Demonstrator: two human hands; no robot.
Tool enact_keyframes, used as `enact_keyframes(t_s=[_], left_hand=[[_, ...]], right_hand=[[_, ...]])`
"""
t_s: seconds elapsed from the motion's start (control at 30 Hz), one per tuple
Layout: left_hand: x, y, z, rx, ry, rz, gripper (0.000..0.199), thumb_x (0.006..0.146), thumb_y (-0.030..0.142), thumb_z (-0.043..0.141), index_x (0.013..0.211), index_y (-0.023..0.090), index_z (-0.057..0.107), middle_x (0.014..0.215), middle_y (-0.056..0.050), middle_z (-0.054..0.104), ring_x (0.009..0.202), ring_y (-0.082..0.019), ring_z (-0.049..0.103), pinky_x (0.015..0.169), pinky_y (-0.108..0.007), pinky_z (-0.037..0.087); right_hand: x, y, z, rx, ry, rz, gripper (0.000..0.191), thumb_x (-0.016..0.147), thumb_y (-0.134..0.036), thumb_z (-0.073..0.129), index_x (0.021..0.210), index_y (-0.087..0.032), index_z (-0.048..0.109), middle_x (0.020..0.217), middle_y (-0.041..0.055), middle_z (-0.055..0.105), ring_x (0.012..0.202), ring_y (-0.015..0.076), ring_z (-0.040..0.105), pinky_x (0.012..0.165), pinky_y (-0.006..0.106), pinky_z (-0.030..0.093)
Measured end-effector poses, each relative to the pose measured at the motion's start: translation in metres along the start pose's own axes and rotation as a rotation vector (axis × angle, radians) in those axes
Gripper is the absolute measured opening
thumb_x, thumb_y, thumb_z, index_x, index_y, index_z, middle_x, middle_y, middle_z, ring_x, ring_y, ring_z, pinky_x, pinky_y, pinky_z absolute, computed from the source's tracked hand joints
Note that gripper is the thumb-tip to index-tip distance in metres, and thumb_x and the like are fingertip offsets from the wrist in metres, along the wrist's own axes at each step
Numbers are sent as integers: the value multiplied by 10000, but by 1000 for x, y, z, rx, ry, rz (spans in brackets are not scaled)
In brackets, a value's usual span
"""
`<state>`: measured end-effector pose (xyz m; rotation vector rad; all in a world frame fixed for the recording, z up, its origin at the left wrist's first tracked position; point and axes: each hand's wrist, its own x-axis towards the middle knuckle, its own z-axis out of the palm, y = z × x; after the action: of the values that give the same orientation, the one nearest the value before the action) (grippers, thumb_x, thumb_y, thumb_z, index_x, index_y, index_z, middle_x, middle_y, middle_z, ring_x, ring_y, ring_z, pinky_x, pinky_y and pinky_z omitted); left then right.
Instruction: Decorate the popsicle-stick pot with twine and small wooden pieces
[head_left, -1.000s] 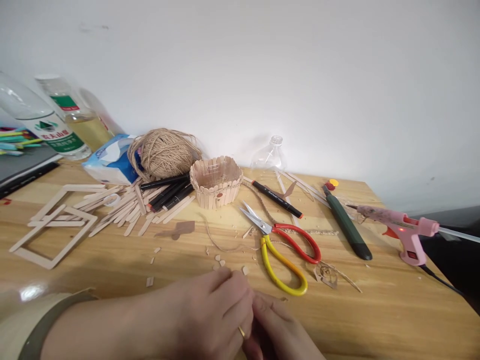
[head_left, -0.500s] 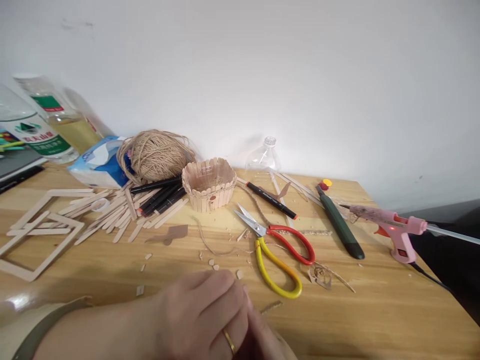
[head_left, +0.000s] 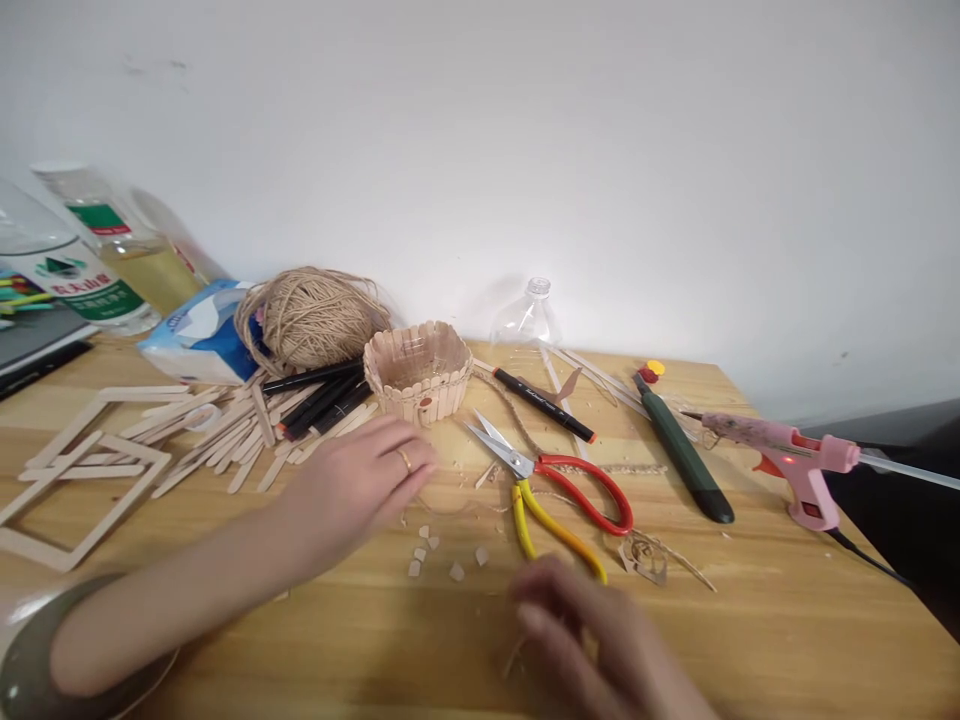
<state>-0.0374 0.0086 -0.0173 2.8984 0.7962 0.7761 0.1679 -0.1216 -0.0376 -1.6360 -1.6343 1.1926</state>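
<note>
Two bare hands reach in over the pale wood-grained surface (head_left: 750, 640). The left hand (head_left: 349, 490), with a gold ring on one finger, is palm down just in front of a small box of upright pale wooden sticks with rounded tops (head_left: 395, 402); its fingers lie close together and slightly bent, and whether they hold anything cannot be told. The box stands upright near the wall, with twine round its sides and a brown dot on its front.

The right hand (head_left: 611, 640) is blurred, its fingers loosely curled, at the near end of the scissors with one red and one yellow handle (head_left: 519, 463). It hides part of the yellow loop; touch cannot be made out. A thin strand of tan twine (head_left: 514, 658) shows by its fingertips, but whether it is gripped cannot be told.

The scissors lie with their blades parted, tips towards the box. Small pale flat scraps (head_left: 481, 556) are scattered between the hands. Behind the scissors lies a black marker with orange ends (head_left: 544, 405); to their right are a dark green cutter (head_left: 682, 445) and a pink glue gun (head_left: 806, 455) with a red light lit. A ball of tan twine (head_left: 319, 315) sits behind and left of the box.
</note>
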Motion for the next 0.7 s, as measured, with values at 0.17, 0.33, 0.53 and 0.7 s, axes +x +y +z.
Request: enact_keyframes(t_s=[0.17,0.33,0.53,0.7], left_hand=[[6,-2,10,237,-181,-36,271,854,117,331,687,135,543,618,-23,581,569,-146,550,509,-255,439],[15,-3,20,254,-231,3,258,888,147,391,740,128,602,676,-48,633,667,-185,593,566,-281,465],[14,-5,22,168,-217,-1,249,882,103,405,1031,132,602,860,-59,656,801,-171,591,685,-281,472],[12,11,20,-132,-310,23,230,886,164,447,846,179,673,795,-17,667,775,-151,587,691,-260,454]], right_hand=[[22,24,-23,-1002,398,-208,363,916,-400,361,1121,-161,541,989,134,606,893,309,572,635,425,504],[29,29,-19,-1085,332,-225,463,865,-402,484,1188,-71,512,1097,203,575,1000,345,532,775,497,511],[29,38,-22,-997,353,-283,401,870,-262,407,1205,-50,473,1083,203,557,1034,350,501,809,513,483],[38,48,-21,-793,435,-265,404,724,-193,475,1114,-85,485,978,162,559,948,310,526,834,487,458]])
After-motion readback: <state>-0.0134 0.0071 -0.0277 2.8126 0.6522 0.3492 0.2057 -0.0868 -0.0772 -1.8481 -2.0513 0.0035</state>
